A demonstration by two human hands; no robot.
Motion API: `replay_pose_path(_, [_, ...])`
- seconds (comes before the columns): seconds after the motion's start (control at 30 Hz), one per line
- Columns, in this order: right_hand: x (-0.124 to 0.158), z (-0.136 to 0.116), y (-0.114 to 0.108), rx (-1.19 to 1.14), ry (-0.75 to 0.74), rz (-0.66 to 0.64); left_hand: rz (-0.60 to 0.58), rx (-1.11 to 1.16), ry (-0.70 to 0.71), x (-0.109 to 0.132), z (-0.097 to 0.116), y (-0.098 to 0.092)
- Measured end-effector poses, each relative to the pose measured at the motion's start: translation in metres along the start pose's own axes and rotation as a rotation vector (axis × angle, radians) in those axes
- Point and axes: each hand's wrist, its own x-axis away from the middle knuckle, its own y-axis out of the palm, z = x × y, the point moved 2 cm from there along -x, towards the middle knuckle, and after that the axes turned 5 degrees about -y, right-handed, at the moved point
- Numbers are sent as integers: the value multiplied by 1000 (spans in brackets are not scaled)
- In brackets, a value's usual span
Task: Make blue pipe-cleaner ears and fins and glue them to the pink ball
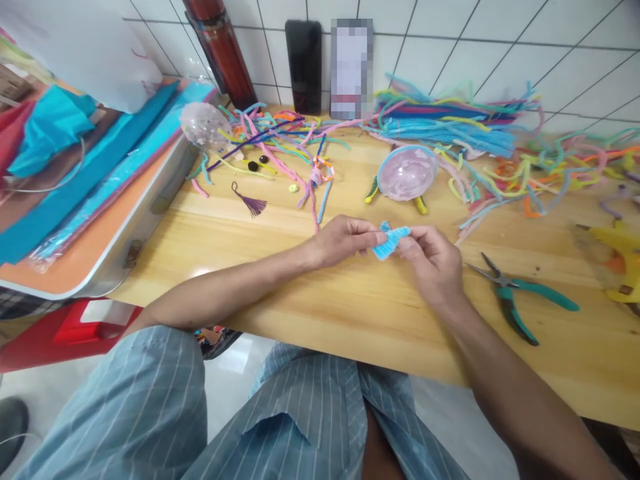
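Observation:
Between my two hands, over the middle of the wooden table, is a small light-blue piece of folded pipe cleaner (393, 243). My left hand (345, 241) pinches its left edge between thumb and fingers. On the other side, my right hand (431, 261) grips its right end the same way. To the right of my right hand lie long-nose pliers (506, 281) with green handles, their jaws apart. Just beyond my hands sits a clear pinkish dome (407, 173) with a blue rim and yellow-green pieces under it.
Loose pipe cleaners (280, 133) and a thick bundle (450, 127) line the back. Two phones (303, 67) and a red-brown flask (225, 57) stand by the tiled wall. A purple tassel (250, 200) lies left, a yellow glue gun (620, 257) right. An orange case (150, 167) borders the left.

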Motion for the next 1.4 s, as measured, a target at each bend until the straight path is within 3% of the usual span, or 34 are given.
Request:
replay_pose_path(0.13, [1,0,2,-52,75,43,-101,89,59,5,-5,8])
replay_pose_path(0.43, [-1,-6,4,-85,99,-25,-4,100,71,3,-12,8])
replay_pose_path(0.63, [3,-4,2,-64,94,-63,-36,138,107,6,-14,18])
replay_pose_path(0.7, [0,-3,-3,-36,81,-37,30,95,94,7,-12,15])
replay_pose_path(0.8, [-8,3,-13,129,82,66,226,51,35,1,-11,0])
replay_pose_path(0.9, [-13,15,-16,359,100,5,341,58,-17,-8,-14,-14])
replay_pose_path(1.03, [-10,24,-9,536,50,-133,313,2,-94,-14,-22,-19])
replay_pose_path(1.2, [-6,23,-3,617,0,-162,271,-125,-128,-13,-29,-15])
replay_pose_path(1.4, [-11,26,-5,598,46,-203,251,-162,-181,-13,-29,-13])
